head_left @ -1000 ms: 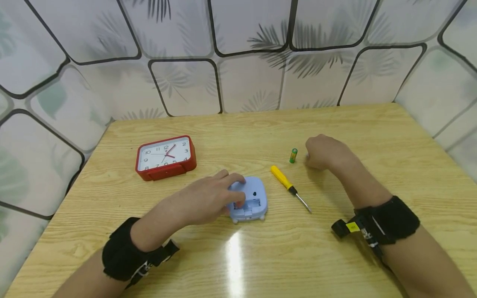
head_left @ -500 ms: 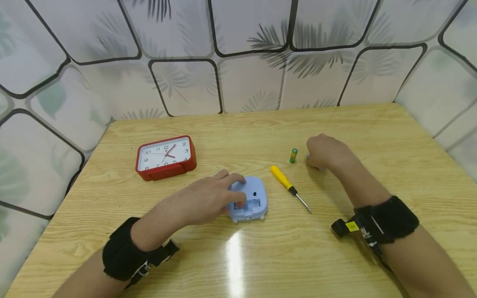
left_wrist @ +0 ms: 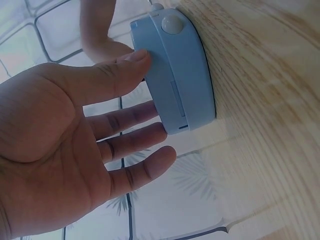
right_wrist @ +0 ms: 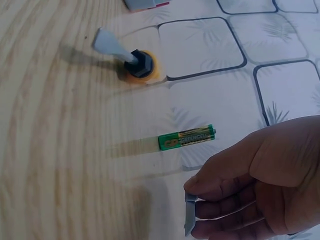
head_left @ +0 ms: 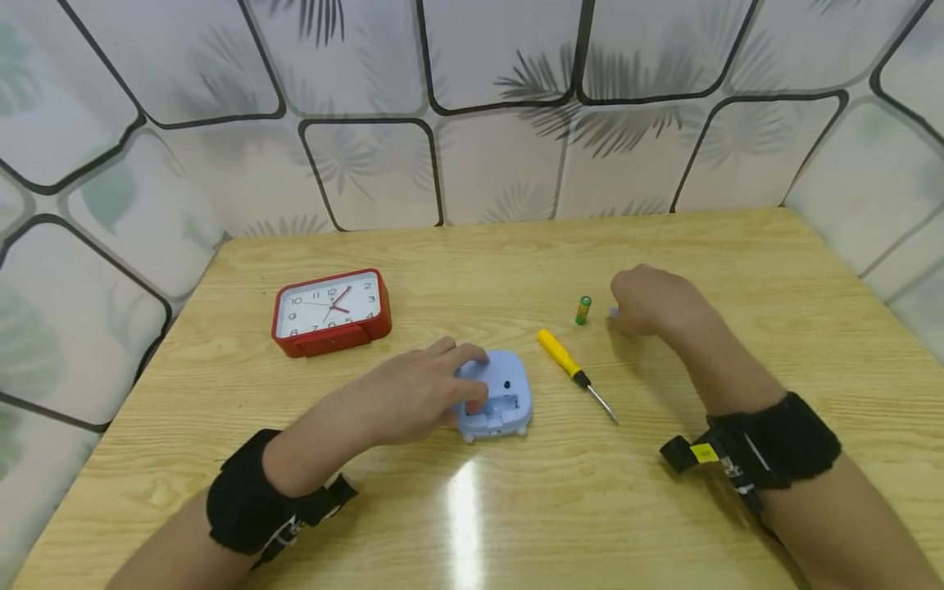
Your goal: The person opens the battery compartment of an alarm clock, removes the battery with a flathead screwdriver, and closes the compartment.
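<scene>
A light blue clock (head_left: pixel 509 373) lies back side up, its battery compartment (head_left: pixel 505 403) uncovered. My left hand (head_left: pixel 409 393) rests on its left part, with thumb and index finger over the back. In the left wrist view, the thumb touches the edge of the clock (left_wrist: pixel 172 75) and the other fingers stretch loosely beside it. Farther right, my right hand (head_left: pixel 656 301) pinches a thin, pale battery cover (right_wrist: pixel 190 215) between thumb and fingers, low over the table. Just left of that hand lies a green battery (head_left: pixel 583 310), also visible in the right wrist view.
A yellow-handled screwdriver (head_left: pixel 562 355) lies between the blue clock and my right hand, its metal tip toward me. At the back left sits a red alarm clock (head_left: pixel 332 311). A patterned wall covering (head_left: pixel 494 168) rises along the table's (head_left: pixel 516 508) far edge.
The right hand has shifted very slightly, and the pale battery cover shows at its left side. The left hand and the clock keep their places; the head view has moved a little.
</scene>
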`<control>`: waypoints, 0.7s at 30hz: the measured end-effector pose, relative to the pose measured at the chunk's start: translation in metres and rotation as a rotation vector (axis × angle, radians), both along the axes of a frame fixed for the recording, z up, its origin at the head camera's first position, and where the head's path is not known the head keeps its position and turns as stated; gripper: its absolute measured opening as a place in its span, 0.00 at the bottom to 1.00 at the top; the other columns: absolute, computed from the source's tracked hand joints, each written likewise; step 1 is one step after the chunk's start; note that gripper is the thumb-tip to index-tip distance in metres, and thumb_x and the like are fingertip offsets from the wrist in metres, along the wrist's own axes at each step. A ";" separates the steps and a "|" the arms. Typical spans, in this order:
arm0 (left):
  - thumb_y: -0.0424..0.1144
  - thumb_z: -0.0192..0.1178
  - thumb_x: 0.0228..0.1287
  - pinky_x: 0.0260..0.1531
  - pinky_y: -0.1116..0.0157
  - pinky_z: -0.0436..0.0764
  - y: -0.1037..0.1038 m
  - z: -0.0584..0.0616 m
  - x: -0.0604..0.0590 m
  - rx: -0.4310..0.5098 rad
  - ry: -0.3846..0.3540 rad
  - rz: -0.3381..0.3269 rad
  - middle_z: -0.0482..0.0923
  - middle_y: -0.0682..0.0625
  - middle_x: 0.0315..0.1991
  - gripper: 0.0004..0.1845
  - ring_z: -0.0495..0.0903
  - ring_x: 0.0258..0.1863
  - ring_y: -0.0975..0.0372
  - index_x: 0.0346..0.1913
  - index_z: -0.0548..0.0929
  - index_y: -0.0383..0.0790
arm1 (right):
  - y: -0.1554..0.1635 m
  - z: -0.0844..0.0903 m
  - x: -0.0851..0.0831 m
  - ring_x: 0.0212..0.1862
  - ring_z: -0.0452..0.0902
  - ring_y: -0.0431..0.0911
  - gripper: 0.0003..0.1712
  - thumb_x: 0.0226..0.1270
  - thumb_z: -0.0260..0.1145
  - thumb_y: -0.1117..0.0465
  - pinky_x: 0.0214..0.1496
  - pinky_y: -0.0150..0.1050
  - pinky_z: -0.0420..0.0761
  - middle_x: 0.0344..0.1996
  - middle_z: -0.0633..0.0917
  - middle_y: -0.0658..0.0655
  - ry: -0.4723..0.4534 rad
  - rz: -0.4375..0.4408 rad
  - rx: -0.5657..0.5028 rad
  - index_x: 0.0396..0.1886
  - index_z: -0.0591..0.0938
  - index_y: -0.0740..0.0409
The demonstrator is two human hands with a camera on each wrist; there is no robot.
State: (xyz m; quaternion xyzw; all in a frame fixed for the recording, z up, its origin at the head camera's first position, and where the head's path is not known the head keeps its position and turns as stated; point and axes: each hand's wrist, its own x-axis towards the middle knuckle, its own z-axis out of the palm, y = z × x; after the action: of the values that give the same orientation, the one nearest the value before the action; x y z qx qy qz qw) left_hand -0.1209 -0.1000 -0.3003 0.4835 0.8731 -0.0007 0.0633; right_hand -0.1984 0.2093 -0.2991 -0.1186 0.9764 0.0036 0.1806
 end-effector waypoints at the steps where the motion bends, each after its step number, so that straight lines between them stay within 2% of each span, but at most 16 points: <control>1: 0.40 0.66 0.57 0.45 0.64 0.76 0.000 0.000 0.000 0.001 0.000 0.000 0.67 0.50 0.63 0.12 0.69 0.51 0.58 0.42 0.78 0.58 | 0.000 0.002 0.001 0.29 0.70 0.48 0.11 0.64 0.60 0.58 0.30 0.41 0.73 0.28 0.78 0.57 0.001 -0.001 -0.004 0.33 0.77 0.63; 8: 0.40 0.66 0.57 0.47 0.64 0.77 0.001 -0.001 0.000 -0.005 -0.005 0.003 0.66 0.50 0.63 0.12 0.69 0.52 0.58 0.42 0.78 0.57 | 0.000 0.015 0.007 0.22 0.65 0.46 0.09 0.60 0.59 0.61 0.24 0.37 0.67 0.19 0.70 0.53 0.043 -0.014 -0.026 0.23 0.74 0.59; 11: 0.40 0.66 0.57 0.48 0.63 0.77 0.001 -0.001 0.000 -0.005 -0.006 0.002 0.66 0.50 0.63 0.13 0.69 0.53 0.58 0.43 0.78 0.57 | -0.001 0.020 0.010 0.20 0.61 0.44 0.12 0.59 0.58 0.62 0.22 0.36 0.64 0.17 0.65 0.51 0.076 -0.008 -0.042 0.17 0.72 0.57; 16: 0.39 0.66 0.56 0.49 0.65 0.77 0.003 -0.002 -0.001 0.017 0.000 0.002 0.69 0.52 0.61 0.14 0.70 0.53 0.61 0.43 0.75 0.52 | -0.003 0.027 0.017 0.18 0.52 0.41 0.20 0.57 0.56 0.65 0.20 0.34 0.56 0.13 0.58 0.48 0.159 0.047 -0.085 0.08 0.64 0.51; 21: 0.37 0.66 0.56 0.47 0.68 0.76 0.006 -0.002 0.000 0.041 -0.008 0.027 0.72 0.56 0.54 0.15 0.69 0.48 0.64 0.44 0.72 0.48 | -0.012 0.035 0.027 0.19 0.47 0.40 0.21 0.56 0.56 0.66 0.21 0.33 0.50 0.13 0.53 0.47 0.189 0.105 -0.148 0.09 0.60 0.50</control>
State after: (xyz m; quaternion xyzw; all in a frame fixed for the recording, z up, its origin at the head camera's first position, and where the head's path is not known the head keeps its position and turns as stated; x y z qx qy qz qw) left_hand -0.1214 -0.0943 -0.3019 0.4729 0.8790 0.0201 0.0568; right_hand -0.1716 0.1972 -0.2641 -0.1816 0.9791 -0.0479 0.0783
